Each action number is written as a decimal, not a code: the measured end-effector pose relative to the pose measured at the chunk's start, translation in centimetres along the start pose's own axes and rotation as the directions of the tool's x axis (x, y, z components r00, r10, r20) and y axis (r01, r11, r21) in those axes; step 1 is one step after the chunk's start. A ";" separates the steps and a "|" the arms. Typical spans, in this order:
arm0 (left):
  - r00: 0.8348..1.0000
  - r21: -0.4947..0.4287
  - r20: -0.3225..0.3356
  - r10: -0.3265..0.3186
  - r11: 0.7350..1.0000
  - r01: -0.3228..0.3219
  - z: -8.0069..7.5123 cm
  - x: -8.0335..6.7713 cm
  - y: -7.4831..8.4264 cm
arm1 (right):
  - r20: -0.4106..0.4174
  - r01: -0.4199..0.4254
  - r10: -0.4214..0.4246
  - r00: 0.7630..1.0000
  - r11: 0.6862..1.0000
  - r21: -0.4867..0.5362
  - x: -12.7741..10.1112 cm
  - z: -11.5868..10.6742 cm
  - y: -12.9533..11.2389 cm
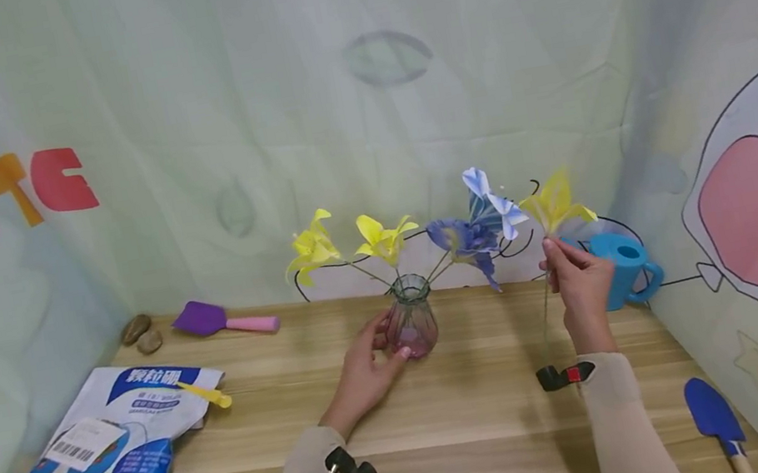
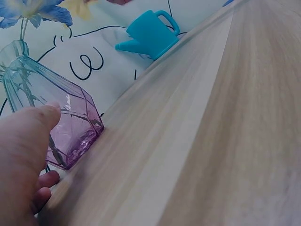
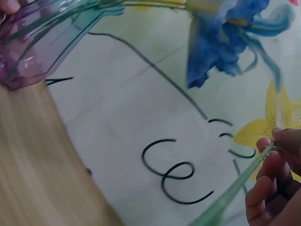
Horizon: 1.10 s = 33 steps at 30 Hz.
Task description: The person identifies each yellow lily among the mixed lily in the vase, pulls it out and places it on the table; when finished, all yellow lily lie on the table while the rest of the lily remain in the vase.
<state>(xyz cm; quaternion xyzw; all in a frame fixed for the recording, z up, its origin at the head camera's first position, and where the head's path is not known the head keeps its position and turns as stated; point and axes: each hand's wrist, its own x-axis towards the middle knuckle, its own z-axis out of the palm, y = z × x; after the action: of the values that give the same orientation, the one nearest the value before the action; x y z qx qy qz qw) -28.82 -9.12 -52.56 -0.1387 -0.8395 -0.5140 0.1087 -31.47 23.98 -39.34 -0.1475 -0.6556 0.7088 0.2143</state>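
A ribbed glass vase (image 1: 415, 323), greenish at the neck and pink at the base, stands on the wooden table. My left hand (image 1: 363, 370) holds it low on its body, thumb in front; the left wrist view shows that thumb against the glass (image 2: 70, 106). Two yellow lilies (image 1: 383, 241) and some blue flowers (image 1: 457, 239) fan out of the vase's neck. To the right, my right hand (image 1: 584, 286) pinches another yellow lily (image 1: 554, 204) by its stem just under the bloom. Its long green stem (image 3: 235, 188) hangs down above the table, apart from the vase.
Behind the right hand stands a blue watering can (image 1: 616, 266). A blue trowel (image 1: 714, 411) lies at the front right. On the left are a printed bag (image 1: 147, 434) with a yellow tool (image 1: 209, 395), a purple shovel (image 1: 206, 318) and stones (image 1: 136, 328). Curtains enclose the table.
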 end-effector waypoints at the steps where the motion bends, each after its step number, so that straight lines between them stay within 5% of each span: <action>1: 1.000 0.000 -0.003 0.003 1.000 -0.003 0.0 0.0 0.0 | 0.002 -0.019 0.019 1.000 1.000 -0.021 0.2 0.0 0.4; 13: 1.000 0.004 -0.008 0.018 1.000 -0.018 0.0 -0.3 -0.2 | 0.068 -0.017 0.029 0.997 0.984 -0.177 1.3 1.0 4.8; 23: 1.000 0.000 0.008 -0.007 1.000 0.007 0.4 -0.2 -0.2 | 0.241 -0.027 0.117 0.963 0.938 -0.346 1.2 0.4 6.8; 28: 1.000 0.005 0.004 -0.001 1.000 0.001 0.2 -0.2 -0.4 | 0.325 -0.009 0.131 0.937 0.937 -0.350 1.2 1.0 7.7; 33: 1.000 0.006 0.007 0.009 1.000 -0.009 -0.1 -0.1 -0.3 | 0.322 -0.031 0.149 0.935 0.939 -0.344 1.2 1.5 8.6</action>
<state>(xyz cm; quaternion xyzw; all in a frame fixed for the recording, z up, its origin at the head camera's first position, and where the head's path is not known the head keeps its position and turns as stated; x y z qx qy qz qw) -28.85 -9.37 -52.76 -0.1441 -0.8408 -0.5104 0.1085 -34.21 22.85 -47.62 -0.0861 -0.7856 0.6117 0.0358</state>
